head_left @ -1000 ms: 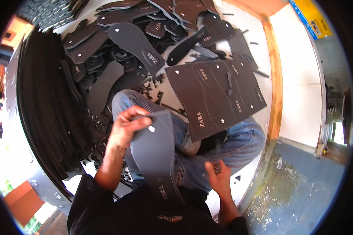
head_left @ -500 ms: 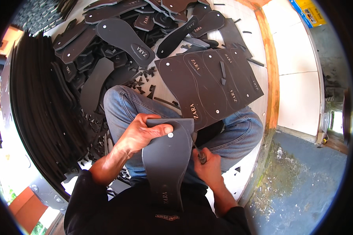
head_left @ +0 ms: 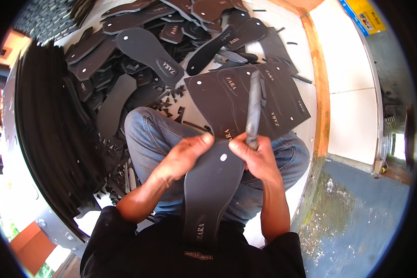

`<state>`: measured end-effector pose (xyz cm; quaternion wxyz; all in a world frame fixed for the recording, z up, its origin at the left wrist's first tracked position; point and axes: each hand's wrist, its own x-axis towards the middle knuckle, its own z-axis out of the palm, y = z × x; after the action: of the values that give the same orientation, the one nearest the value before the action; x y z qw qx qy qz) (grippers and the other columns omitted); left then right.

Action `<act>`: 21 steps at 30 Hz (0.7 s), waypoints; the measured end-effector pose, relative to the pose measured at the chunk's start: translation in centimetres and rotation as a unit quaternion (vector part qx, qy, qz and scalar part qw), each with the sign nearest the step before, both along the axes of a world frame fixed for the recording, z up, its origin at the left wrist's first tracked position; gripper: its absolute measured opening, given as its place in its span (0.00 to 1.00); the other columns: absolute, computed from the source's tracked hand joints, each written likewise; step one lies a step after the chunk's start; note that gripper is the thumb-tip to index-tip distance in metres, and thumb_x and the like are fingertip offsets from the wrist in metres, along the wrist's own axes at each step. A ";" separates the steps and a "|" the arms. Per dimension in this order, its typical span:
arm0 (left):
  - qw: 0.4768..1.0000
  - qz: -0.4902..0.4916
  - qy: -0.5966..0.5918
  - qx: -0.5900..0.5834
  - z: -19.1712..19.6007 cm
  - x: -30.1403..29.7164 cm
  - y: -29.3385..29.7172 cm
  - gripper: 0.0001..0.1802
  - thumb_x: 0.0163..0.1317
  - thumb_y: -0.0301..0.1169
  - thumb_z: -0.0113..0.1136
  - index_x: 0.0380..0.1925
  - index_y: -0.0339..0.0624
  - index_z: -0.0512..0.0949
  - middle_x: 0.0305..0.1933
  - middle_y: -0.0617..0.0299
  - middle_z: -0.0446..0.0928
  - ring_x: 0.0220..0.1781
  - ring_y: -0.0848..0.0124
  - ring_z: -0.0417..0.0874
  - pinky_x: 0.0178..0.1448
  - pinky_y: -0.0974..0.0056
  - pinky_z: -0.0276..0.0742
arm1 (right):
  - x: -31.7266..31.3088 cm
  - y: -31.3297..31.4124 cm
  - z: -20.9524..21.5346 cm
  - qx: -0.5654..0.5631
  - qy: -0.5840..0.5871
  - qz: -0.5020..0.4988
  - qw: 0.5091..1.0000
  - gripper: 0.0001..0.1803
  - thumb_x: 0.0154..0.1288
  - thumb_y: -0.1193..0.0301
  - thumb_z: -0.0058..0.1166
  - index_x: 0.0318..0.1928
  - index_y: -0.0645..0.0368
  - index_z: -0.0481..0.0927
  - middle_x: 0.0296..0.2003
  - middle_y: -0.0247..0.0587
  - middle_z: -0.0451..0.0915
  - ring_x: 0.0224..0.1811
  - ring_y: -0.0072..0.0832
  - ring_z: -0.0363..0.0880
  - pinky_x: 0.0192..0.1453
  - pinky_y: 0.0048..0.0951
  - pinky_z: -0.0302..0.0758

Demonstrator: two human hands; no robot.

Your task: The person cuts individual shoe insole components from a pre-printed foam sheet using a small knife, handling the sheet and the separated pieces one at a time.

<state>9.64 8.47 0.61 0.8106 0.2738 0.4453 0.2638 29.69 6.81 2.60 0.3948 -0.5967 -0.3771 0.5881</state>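
A person sits with both knees in blue jeans [head_left: 157, 134], and the hands meet over the lap at the centre of the view. The left hand [head_left: 185, 155] closes on the upper edge of a dark sole-shaped cutout [head_left: 211, 194], thumb on top and fingers curled beneath it. The cutout lies lengthwise along the lap, its rounded end with a small pale hole pointing to 12 o'clock, its narrower end running down to 6 o'clock over the dark shirt. The right hand [head_left: 257, 155] is wrapped in a fist around the handle of a long narrow blade [head_left: 253, 104], which rises from the fist toward 12 o'clock; the fist also presses against the cutout's right edge.

Behind the blade, toward 1 o'clock, lies a large dark sheet [head_left: 278, 99] with sole outlines marked on it. Toward 11 and 12 o'clock the floor is heaped with more sole cutouts [head_left: 148, 51] and small dark offcuts. At 9 o'clock stands a thick stack of dark sheets [head_left: 46, 129] on edge. At 3 o'clock runs an orange wooden strip [head_left: 322, 92] beside white tiles
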 end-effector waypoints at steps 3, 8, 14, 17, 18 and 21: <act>0.982 0.020 -0.186 -0.009 -5.7 -0.9 0.9 0.21 0.65 0.45 0.50 0.45 0.38 0.74 0.29 0.57 0.78 0.34 0.70 0.81 0.36 0.67 0.79 | 2.0 0.6 0.3 0.043 0.048 -0.192 0.979 0.13 0.62 0.63 0.58 0.32 0.61 0.76 0.18 0.27 0.69 0.17 0.13 0.64 0.20 0.17 0.60; 0.965 0.087 -0.174 0.176 -2.2 6.1 -3.1 0.17 0.57 0.38 0.61 0.40 0.37 0.72 0.27 0.58 0.75 0.20 0.70 0.74 0.22 0.71 0.67 | -1.7 -2.8 0.5 0.118 -0.015 -0.197 0.973 0.11 0.63 0.69 0.57 0.28 0.62 0.71 0.15 0.29 0.66 0.15 0.15 0.63 0.19 0.19 0.62; 0.961 0.243 -0.118 -0.059 -0.2 7.4 -4.2 0.19 0.59 0.45 0.60 0.34 0.39 0.73 0.22 0.62 0.73 0.15 0.73 0.68 0.16 0.70 0.59 | -1.7 -5.9 0.6 0.061 -0.057 -0.156 0.984 0.14 0.67 0.67 0.51 0.27 0.63 0.71 0.16 0.31 0.69 0.17 0.15 0.64 0.20 0.18 0.61; 0.948 0.257 -0.158 -0.103 -0.8 7.3 -5.9 0.15 0.60 0.42 0.60 0.35 0.42 0.72 0.23 0.63 0.73 0.14 0.76 0.68 0.15 0.72 0.59 | 1.0 -8.9 -0.8 0.029 -0.262 -0.106 0.959 0.21 0.65 0.61 0.55 0.21 0.62 0.69 0.12 0.35 0.68 0.15 0.17 0.63 0.19 0.24 0.59; 0.945 0.259 -0.164 -0.111 -0.8 7.4 -6.1 0.15 0.60 0.42 0.60 0.35 0.43 0.72 0.24 0.63 0.73 0.14 0.76 0.68 0.15 0.72 0.59 | 1.7 -9.9 -1.1 0.011 -0.333 -0.069 0.940 0.23 0.62 0.60 0.58 0.19 0.63 0.68 0.10 0.39 0.67 0.14 0.20 0.65 0.18 0.28 0.60; 0.945 0.233 -0.168 -0.158 -0.7 7.4 -7.1 0.14 0.60 0.41 0.62 0.35 0.44 0.72 0.24 0.64 0.73 0.14 0.75 0.68 0.15 0.71 0.59 | 2.2 -12.1 -1.2 -0.031 -0.375 -0.042 0.925 0.25 0.62 0.60 0.58 0.16 0.63 0.66 0.09 0.42 0.64 0.11 0.26 0.65 0.17 0.32 0.59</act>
<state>17.08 1.36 -0.08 0.8224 -0.0170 0.3900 0.4138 31.86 -5.33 1.42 0.2298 -0.8012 -0.4536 0.3154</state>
